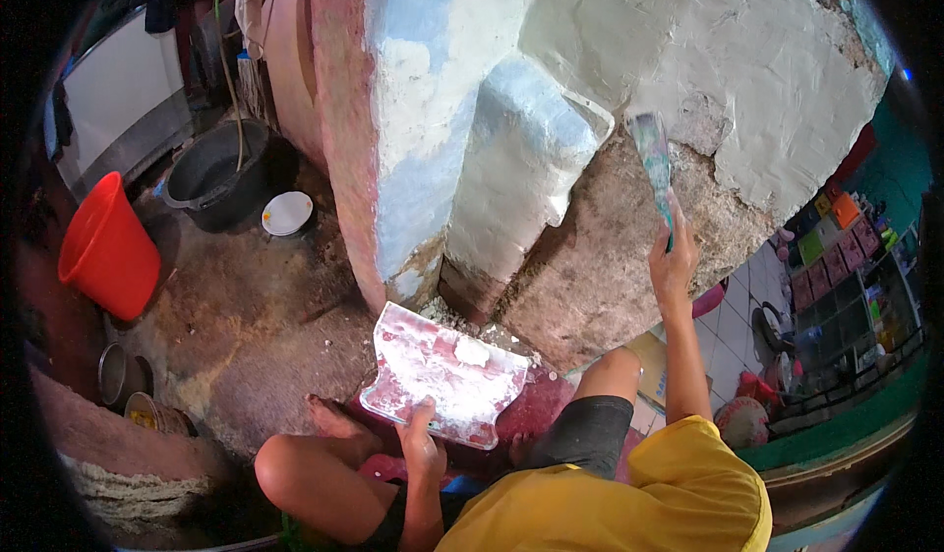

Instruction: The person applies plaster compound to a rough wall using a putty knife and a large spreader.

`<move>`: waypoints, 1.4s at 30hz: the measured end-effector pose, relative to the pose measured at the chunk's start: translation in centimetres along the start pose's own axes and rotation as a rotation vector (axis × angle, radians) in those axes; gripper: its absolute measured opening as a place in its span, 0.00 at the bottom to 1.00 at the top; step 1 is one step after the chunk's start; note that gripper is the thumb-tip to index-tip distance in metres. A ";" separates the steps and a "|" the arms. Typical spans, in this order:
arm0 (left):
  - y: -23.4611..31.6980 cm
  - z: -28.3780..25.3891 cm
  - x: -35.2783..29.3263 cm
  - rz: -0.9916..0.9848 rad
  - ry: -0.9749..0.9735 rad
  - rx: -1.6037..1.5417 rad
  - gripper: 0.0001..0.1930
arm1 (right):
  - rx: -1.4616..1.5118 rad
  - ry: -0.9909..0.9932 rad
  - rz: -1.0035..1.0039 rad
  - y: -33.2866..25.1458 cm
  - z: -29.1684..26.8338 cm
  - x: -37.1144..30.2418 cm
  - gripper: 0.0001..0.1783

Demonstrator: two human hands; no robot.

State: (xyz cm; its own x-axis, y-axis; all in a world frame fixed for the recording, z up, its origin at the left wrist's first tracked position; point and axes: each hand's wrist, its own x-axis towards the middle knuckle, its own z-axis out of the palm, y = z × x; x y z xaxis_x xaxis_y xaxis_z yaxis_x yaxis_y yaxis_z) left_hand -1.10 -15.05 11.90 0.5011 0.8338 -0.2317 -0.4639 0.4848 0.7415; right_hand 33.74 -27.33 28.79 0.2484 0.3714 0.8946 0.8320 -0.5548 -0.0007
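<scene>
Head view: the scraper (656,166) projects forward from the right-hand grip (674,262).

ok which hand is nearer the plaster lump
Left: the left hand grips the board, below-left of the plaster lump; the right hand is farther off, up and to the right.

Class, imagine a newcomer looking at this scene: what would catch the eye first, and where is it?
Probably the bright red bucket, at the far left near a black tub. Next, at lower centre, the left hand holds a red board smeared with white, a white lump on it. Right of centre, the right hand holds a scraper up by the partly plastered wall.
</scene>
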 end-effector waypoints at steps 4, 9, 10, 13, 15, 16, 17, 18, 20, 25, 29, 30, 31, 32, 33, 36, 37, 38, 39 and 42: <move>0.7 1.3 -0.2 -0.068 0.053 -0.156 0.20 | 0.104 -0.118 0.137 0.5 -1.7 -5.1 0.23; 0.1 -0.2 0.3 -0.074 -0.029 -0.099 0.18 | 0.533 -0.605 0.269 -1.0 -5.5 -7.5 0.21; 0.3 -0.9 -0.1 -0.031 -0.019 -0.112 0.18 | 0.664 -0.726 0.199 -2.3 -6.3 -6.9 0.19; 0.9 1.0 0.6 0.111 -0.019 -0.133 0.21 | 0.726 -1.132 0.221 -3.7 -7.9 -5.5 0.16; 1.1 1.1 0.7 0.142 -0.015 -0.132 0.22 | 0.738 -1.119 0.225 -3.1 -7.5 -6.9 0.16; 1.1 1.3 0.9 0.160 -0.016 -0.140 0.22 | 0.732 -1.133 0.248 -3.1 -7.4 -7.1 0.16; 1.0 1.3 0.9 0.182 -0.030 -0.117 0.22 | 0.726 -1.147 0.272 -3.1 -7.4 -7.4 0.16; 0.7 1.0 0.9 0.204 -0.045 -0.093 0.22 | 0.761 -1.014 0.212 -3.5 -6.8 -8.2 0.18; 0.3 0.1 0.6 0.220 -0.073 -0.040 0.23 | 0.724 -1.072 0.247 -3.5 -6.3 -9.3 0.18; 1.2 2.5 -0.3 0.040 -0.095 -0.011 0.24 | 0.953 -0.932 0.221 -5.8 -4.6 -11.5 0.18; 1.8 2.8 -0.1 0.145 -0.191 0.150 0.20 | 1.042 -0.977 0.438 -6.7 -3.6 -13.8 0.18; 2.3 3.6 -0.3 0.155 -0.187 0.204 0.18 | 1.087 -0.944 0.499 -6.7 -2.7 -15.6 0.18; 2.5 3.7 -0.1 0.165 -0.245 0.325 0.17 | 1.100 -0.922 0.523 -7.1 -2.4 -15.9 0.18; 2.7 3.5 -0.2 0.175 -0.303 0.446 0.16 | 1.112 -0.898 0.548 -7.5 -2.1 -16.1 0.18; 2.9 3.5 -0.2 0.184 -0.363 0.567 0.15 | 1.122 -0.873 0.574 -7.9 -1.8 -16.1 0.17; 2.1 4.4 -0.1 0.151 -0.280 0.556 0.14 | 1.202 -0.775 0.633 -8.5 -1.3 -15.4 0.19; 1.7 4.7 0.0 0.137 -0.244 0.506 0.15 | 1.213 -0.729 0.625 -8.4 -1.2 -15.2 0.20; 1.8 5.3 0.1 0.085 -0.156 0.402 0.17 | 1.222 -0.701 0.621 -8.4 -1.4 -14.3 0.22; 2.1 6.2 0.2 0.081 -0.138 0.242 0.18 | 1.326 -0.592 0.633 -8.5 -0.7 -13.6 0.20; 0.8 5.1 1.6 0.131 -0.057 0.229 0.19 | 1.010 -0.492 0.476 -6.5 -1.0 -9.6 0.18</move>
State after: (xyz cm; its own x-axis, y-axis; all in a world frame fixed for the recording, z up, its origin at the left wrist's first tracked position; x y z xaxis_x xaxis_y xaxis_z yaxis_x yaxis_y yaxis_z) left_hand 3.10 -14.63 15.38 0.4909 0.8661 -0.0938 -0.3530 0.2962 0.8875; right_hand 25.45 -28.06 20.68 0.6128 0.6525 0.4458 0.5636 0.0346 -0.8253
